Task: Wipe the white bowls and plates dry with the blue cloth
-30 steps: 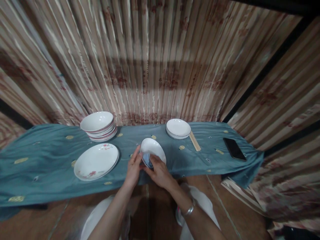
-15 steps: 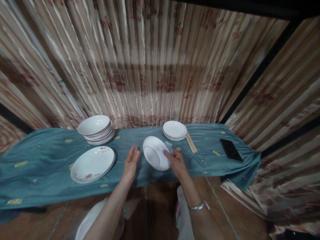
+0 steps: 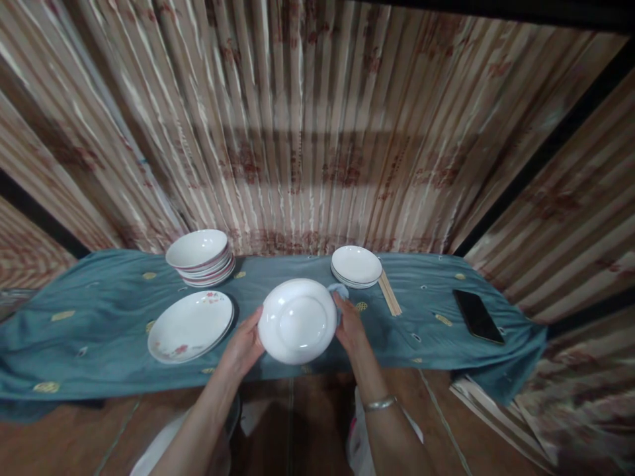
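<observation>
A white plate (image 3: 297,322) is held up above the cloth-covered table, its ringed underside apparently facing me. My left hand (image 3: 247,342) grips its left edge, fingers mostly behind it. On the opposite edge, my right hand (image 3: 349,325) is closed with a bunched light-blue cloth (image 3: 339,291) between it and the rim. Left of my left hand lie flower-patterned oval plates (image 3: 191,325), stacked. Beyond my right hand stands a stack of small dark-rimmed white plates (image 3: 356,264).
Several red-edged bowls (image 3: 199,254) are stacked at the back left. Wooden chopsticks (image 3: 389,295) lie beside the small plates, and a black phone (image 3: 477,316) is farther right. A blue-green tablecloth (image 3: 278,268) covers the table; a pleated curtain (image 3: 307,132) hangs behind.
My left hand has closed on the plate's left edge; before, it was apart from it. The plate has turned from a tilt to face me more squarely. The view has shifted slightly.
</observation>
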Motion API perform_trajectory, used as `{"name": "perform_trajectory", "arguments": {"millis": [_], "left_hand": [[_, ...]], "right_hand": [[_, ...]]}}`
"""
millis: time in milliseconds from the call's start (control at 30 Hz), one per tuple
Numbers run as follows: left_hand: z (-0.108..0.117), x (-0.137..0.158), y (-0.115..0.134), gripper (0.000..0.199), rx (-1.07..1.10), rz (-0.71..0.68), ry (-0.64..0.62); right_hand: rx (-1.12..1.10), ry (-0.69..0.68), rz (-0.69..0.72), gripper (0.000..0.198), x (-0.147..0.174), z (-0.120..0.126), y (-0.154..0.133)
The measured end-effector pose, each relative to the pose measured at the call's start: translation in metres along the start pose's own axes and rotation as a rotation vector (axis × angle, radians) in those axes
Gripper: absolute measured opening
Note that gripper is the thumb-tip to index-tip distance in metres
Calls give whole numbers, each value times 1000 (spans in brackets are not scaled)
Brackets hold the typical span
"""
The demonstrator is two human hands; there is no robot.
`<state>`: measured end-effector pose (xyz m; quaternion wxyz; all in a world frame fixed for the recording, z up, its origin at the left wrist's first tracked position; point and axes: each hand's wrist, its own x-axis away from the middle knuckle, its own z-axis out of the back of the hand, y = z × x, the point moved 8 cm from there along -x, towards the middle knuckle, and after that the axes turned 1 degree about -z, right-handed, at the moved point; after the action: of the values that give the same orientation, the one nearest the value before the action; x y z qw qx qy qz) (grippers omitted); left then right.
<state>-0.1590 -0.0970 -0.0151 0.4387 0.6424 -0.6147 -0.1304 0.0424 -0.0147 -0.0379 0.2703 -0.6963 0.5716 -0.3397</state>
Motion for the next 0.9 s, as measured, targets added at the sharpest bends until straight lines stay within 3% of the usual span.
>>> {"name": "perform_trajectory", "arguments": {"millis": [167, 267, 367, 433, 533, 633, 733, 900], "left_hand": [[15, -2, 5, 10, 8, -38, 111], [21, -4, 8, 18, -7, -90, 143], [21, -5, 9, 31, -31, -134, 136], [17, -5, 8, 37, -50, -159, 108], [7, -2, 6, 37, -97, -193, 31], [0, 3, 7, 29, -137, -250, -25], [-4, 5, 4, 27, -150, -229, -43], [-6, 2, 0, 41, -149, -164, -55]], "right_hand": [[-50, 166, 146, 32, -22, 7, -13], [92, 185, 303, 31, -16, -1, -32], [449, 47, 501, 26, 8, -35, -40], [733, -103, 622, 26, 33, -67, -29], [1139, -337, 788, 43, 71, -110, 4], [1408, -423, 871, 60, 88, -130, 28], [1496, -388, 893, 57, 81, -131, 26], [1375, -145, 835, 43, 40, -102, 0]]}}
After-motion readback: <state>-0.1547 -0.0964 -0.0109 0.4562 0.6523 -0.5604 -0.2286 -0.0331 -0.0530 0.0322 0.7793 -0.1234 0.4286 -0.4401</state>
